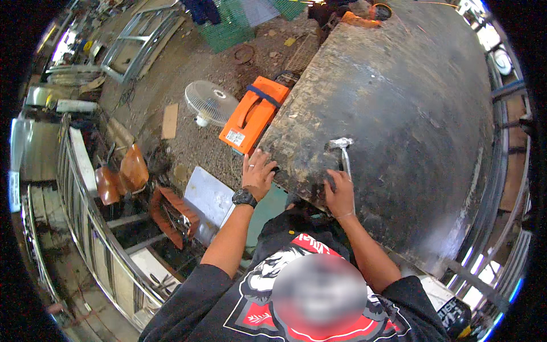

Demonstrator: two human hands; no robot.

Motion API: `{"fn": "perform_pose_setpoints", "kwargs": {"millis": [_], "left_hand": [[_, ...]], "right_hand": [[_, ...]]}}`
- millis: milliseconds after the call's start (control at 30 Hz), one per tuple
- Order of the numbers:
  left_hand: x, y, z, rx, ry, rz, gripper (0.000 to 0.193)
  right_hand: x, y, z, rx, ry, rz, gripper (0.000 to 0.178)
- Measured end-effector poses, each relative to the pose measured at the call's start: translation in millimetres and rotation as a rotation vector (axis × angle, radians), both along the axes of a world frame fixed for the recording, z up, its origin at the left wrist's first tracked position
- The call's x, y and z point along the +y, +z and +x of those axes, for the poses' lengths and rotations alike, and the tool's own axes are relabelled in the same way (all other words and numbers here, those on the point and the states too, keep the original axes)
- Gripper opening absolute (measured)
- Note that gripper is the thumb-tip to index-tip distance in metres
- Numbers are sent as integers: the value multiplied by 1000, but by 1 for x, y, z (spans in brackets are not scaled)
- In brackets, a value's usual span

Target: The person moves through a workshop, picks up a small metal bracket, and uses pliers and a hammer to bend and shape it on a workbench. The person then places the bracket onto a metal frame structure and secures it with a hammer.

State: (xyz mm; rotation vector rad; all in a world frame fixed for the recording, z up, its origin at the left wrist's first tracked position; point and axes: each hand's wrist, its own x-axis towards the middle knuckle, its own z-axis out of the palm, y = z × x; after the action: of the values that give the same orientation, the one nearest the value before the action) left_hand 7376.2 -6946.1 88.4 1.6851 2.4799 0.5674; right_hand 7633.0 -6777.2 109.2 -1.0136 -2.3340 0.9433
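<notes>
My left hand (259, 172) is at the near left corner of a large dark, worn tabletop (393, 125). Its fingers are spread, with a ring on one and a black watch (244, 198) at the wrist. Over the near part of the top, my right hand (340, 195) is closed around the handle of a metal hammer (343, 145). The hammer's head points away from me, and the handle shows above my fingers and again beside my wrist. My palm hides the middle of the handle.
An orange case (254, 115) with a dark blue strap stands against the table's left edge, next to a white fan (211, 102). Brown curved pieces (134, 167) and a metal rail frame (94, 208) are on the left. Orange-and-black equipment (364, 18) sits at the far end, near sparks.
</notes>
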Motion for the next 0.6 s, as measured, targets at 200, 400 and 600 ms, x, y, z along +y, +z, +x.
{"fn": "perform_pose_setpoints", "kwargs": {"millis": [200,400,600], "left_hand": [[32,21,-8,12,-75,113,22],[52,78,51,-186,-59,369,20],[52,83,112,-377,9,264,21]], "right_hand": [[-4,-14,43,-277,-273,173,55],[-21,8,20,4,-298,155,36],[-23,58,-17,341,-114,-997,30]]}}
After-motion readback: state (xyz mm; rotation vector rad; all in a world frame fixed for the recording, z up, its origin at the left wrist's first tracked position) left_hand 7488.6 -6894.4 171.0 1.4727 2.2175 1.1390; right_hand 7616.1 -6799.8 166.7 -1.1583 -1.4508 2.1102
